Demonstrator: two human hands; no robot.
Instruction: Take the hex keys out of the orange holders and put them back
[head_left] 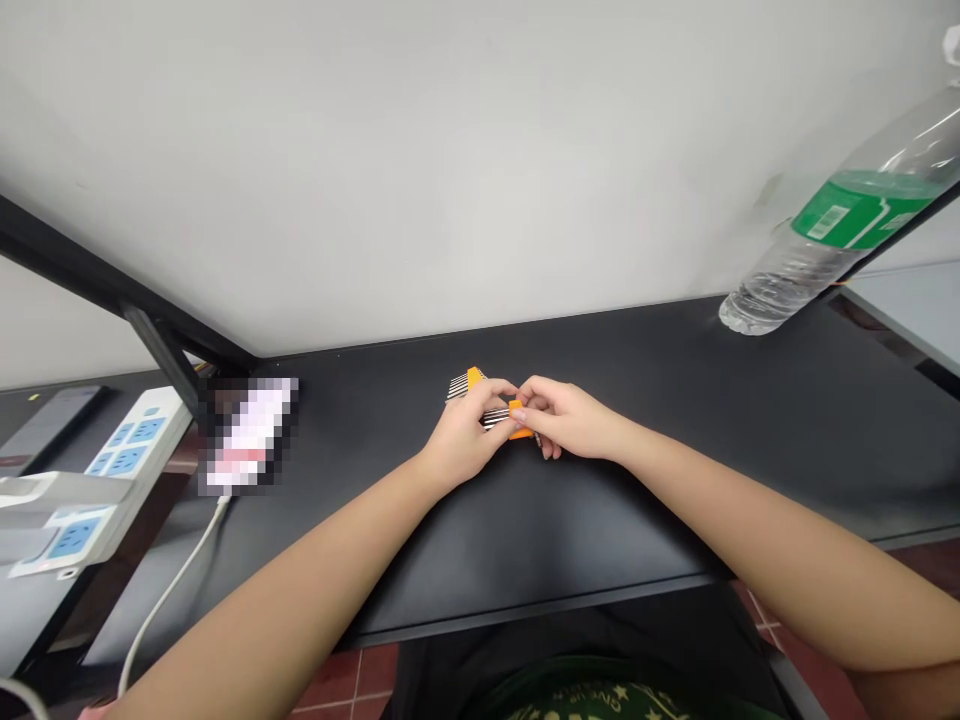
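Note:
In the head view, a small set of thin metal rods in orange holders [522,433] lies between my hands, low over the black tabletop. Its silver rods stick out on the far left, next to a second orange part. Whether both orange parts belong to one piece, I cannot tell. My left hand [466,437] is closed around the rods, thumb on the near side and fingers on the far side. With thumb and fingers, my right hand [568,415] pinches the right orange part. The fingertips of both hands nearly meet, and the hands partly cover the set.
The black table [480,550] meets a pale wall behind. A water bottle [825,250] with a green label stands at the back right. To the left lie a blurred-out phone [251,435] with a white cable [176,590] and a white power strip [139,450] beyond a black frame bar.

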